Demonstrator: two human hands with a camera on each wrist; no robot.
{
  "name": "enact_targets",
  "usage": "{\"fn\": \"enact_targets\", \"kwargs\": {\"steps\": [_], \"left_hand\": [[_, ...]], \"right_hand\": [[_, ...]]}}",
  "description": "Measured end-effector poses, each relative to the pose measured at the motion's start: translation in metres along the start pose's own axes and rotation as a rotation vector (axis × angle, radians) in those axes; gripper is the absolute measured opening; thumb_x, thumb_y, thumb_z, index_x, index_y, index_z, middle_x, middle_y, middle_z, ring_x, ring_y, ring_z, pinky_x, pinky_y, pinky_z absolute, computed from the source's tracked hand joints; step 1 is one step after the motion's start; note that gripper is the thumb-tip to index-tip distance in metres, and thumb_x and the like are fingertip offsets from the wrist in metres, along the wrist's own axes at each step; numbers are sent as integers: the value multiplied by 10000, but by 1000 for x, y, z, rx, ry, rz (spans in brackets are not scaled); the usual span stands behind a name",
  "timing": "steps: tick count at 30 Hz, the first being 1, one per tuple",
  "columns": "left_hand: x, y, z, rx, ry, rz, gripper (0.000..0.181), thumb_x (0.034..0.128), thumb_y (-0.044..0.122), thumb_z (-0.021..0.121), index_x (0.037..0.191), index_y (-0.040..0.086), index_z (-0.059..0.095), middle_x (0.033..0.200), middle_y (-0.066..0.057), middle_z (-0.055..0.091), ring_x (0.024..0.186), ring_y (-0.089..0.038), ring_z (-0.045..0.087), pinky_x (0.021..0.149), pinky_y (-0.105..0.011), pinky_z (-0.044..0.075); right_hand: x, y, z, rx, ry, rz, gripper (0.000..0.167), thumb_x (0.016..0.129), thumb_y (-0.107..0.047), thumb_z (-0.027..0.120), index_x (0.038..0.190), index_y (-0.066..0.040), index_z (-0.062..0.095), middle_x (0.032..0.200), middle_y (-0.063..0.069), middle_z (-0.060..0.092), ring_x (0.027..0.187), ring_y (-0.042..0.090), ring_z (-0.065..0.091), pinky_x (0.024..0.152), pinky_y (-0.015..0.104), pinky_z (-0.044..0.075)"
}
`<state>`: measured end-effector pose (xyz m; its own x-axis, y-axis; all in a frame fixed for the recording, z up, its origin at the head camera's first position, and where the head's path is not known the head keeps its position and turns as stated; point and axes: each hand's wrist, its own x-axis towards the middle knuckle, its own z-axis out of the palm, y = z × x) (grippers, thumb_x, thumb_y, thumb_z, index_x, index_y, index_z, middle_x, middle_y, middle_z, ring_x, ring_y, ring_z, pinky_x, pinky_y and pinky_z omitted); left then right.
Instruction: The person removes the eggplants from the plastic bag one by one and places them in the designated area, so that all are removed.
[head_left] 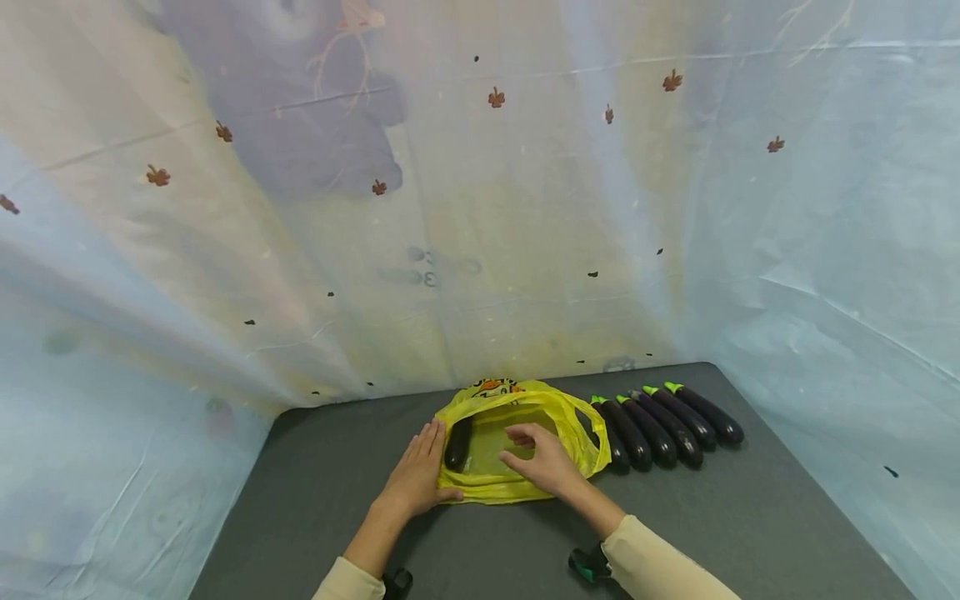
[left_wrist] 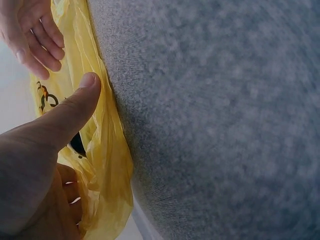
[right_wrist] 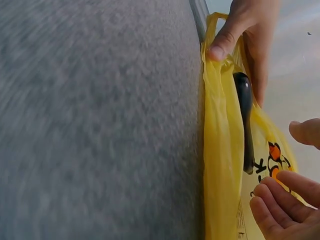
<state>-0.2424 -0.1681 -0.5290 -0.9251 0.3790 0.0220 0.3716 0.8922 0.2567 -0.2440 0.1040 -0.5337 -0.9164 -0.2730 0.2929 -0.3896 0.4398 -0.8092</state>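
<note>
A yellow plastic bag (head_left: pixel 510 492) lies on the table with its mouth spread open. Inside it, along the left side, is one dark eggplant (head_left: pixel 458 443), which the right wrist view also shows as a glossy eggplant (right_wrist: pixel 244 117). My left hand (head_left: pixel 416 473) rests against the bag's left side, fingers extended along the outside and thumb at the front rim. Over the bag's opening hovers my right hand (head_left: pixel 546 460), its fingers loosely bent, thumb apart, with nothing between them. Printed lettering and an orange motif show on the bag's inner far side in the right wrist view.
Several eggplants (head_left: pixel 678 425) with green caps lie in a slanted row right of the bag, the nearest partly behind its handle. The grey table (head_left: pixel 300 517) meets a patterned plastic sheet (head_left: pixel 465 225) at the back. Dark straps are on both wrists.
</note>
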Motion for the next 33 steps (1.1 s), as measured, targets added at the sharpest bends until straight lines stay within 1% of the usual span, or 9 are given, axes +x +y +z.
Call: {"fn": "enact_targets", "kwargs": {"steps": [4, 9, 13, 18, 20, 24, 27, 29, 33], "left_hand": [[-1, 1, -1, 3, -3, -4, 1247, 841, 498, 912, 1691, -55, 187, 1758, -257, 189, 1627, -420, 209, 1315, -566, 225], [-1, 2, -1, 19, -7, -10, 1246, 846, 500, 908, 1692, -56, 182, 1761, -252, 187, 1629, -416, 209, 1316, -562, 226], [0, 1, 0, 32, -11, -15, 1251, 846, 511, 906, 1694, -51, 179, 1763, -245, 187, 1629, -410, 212, 1317, -555, 228], [0, 1, 0, 19, -13, -19, 1256, 839, 503, 915, 1693, -53, 181, 1763, -245, 187, 1629, -413, 210, 1316, -559, 227], [0, 1, 0, 16, -14, -20, 1255, 839, 502, 915, 1693, -53, 182, 1763, -245, 185, 1630, -412, 208, 1316, -559, 227], [0, 1, 0, 20, -16, -21, 1256, 839, 504, 915, 1694, -51, 182, 1764, -244, 183, 1630, -409, 208, 1317, -556, 227], [0, 0, 0, 29, -13, -19, 1260, 837, 510, 915, 1694, -51, 180, 1764, -243, 183, 1630, -408, 211, 1316, -554, 230], [0, 0, 0, 33, -9, -18, 1263, 835, 511, 915, 1694, -52, 180, 1764, -244, 184, 1629, -408, 214, 1316, -554, 231], [-1, 1, 0, 32, -10, -16, 1261, 838, 512, 912, 1694, -53, 177, 1764, -244, 180, 1630, -407, 213, 1317, -555, 228]], "right_hand": [[4, 0, 7, 17, -8, 5, 446, 989, -253, 817, 1326, 16, 701, 1255, 206, 710, 1148, 426, 692, 990, 594, 574], [8, 3, 15, 19, -45, 13, 502, 1000, -289, 804, 1344, 56, 683, 1275, 247, 708, 1147, 424, 698, 980, 582, 585], [11, 3, 21, 39, -71, 18, 536, 1007, -306, 795, 1359, 78, 666, 1293, 259, 700, 1148, 410, 696, 981, 574, 585], [16, -1, 28, 63, -92, 32, 554, 1000, -303, 800, 1360, 94, 659, 1273, 259, 704, 1124, 409, 697, 963, 578, 587], [18, -3, 30, 68, -99, 40, 548, 1001, -295, 800, 1357, 98, 660, 1265, 257, 708, 1113, 404, 700, 954, 559, 594], [21, -5, 35, 58, -104, 44, 533, 1001, -276, 799, 1345, 107, 661, 1243, 250, 717, 1080, 381, 708, 922, 484, 612], [23, -5, 39, 61, -104, 51, 541, 998, -284, 801, 1341, 112, 661, 1239, 251, 721, 1068, 373, 710, 915, 460, 614], [25, -6, 41, 64, -103, 54, 553, 996, -298, 804, 1336, 115, 662, 1236, 254, 723, 1063, 376, 710, 914, 475, 614], [28, -8, 46, 77, -110, 87, 592, 996, -336, 801, 1352, 113, 655, 1258, 251, 717, 1082, 375, 701, 935, 499, 606]]}}
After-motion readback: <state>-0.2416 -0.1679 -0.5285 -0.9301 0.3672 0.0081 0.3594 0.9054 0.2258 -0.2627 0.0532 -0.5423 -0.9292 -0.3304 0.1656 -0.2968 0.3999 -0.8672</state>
